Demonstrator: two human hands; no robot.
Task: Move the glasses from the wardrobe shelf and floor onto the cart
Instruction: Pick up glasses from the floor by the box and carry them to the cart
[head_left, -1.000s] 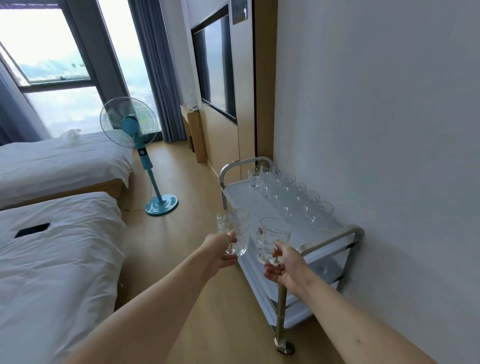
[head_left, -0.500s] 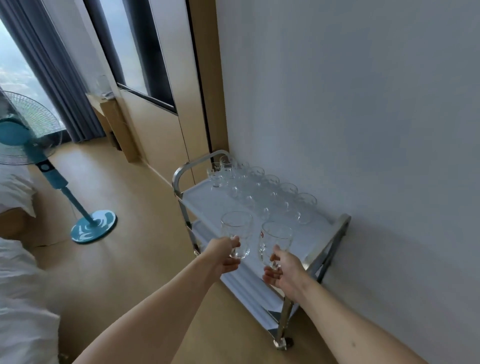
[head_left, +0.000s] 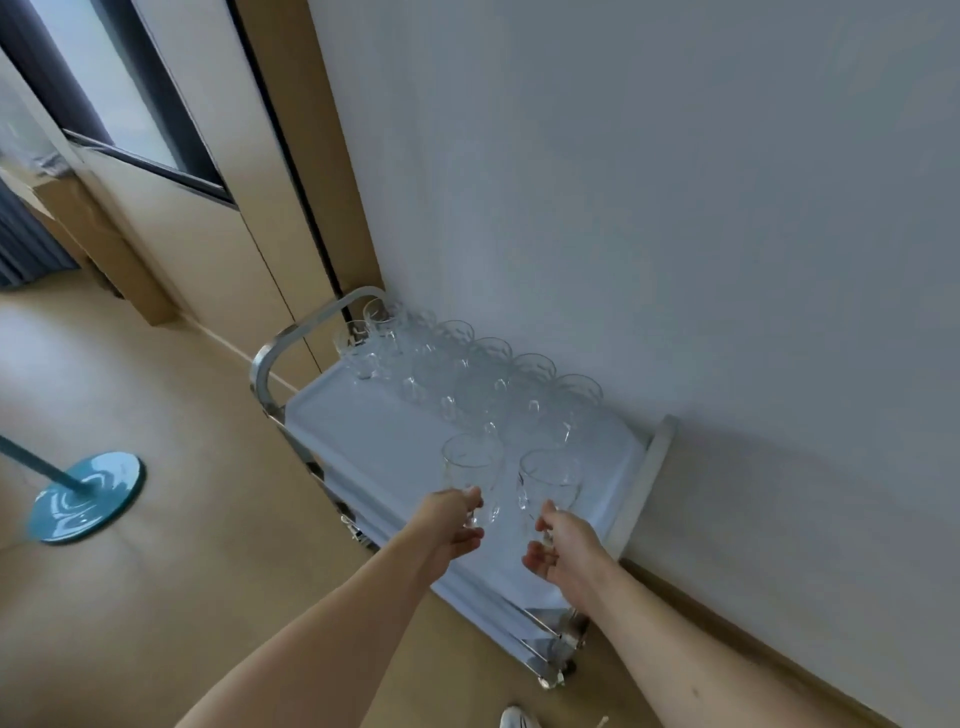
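A: Off to the far left of our left hand (head_left: 451, 525), the teal fan base (head_left: 85, 499) sat on the wooden floor (head_left: 171, 561), well apart from everything else.

B: And that left hand had its fingers curled round the left glass (head_left: 471, 474), holding it upright by the lower bowl, over the near end of the cart (head_left: 374, 441)!

A: Just to its right, we had the right glass (head_left: 549, 486), upright too, pinched low down by our right hand (head_left: 563, 556). The two glasses stood close beside each other, not touching as far as we could tell.

B: Beyond both hands, the row of glasses (head_left: 483, 374) lined the wall side of the cart's top shelf, packed together.

A: Further right of our right hand, only the white wall (head_left: 727, 260); the cart stood against it.
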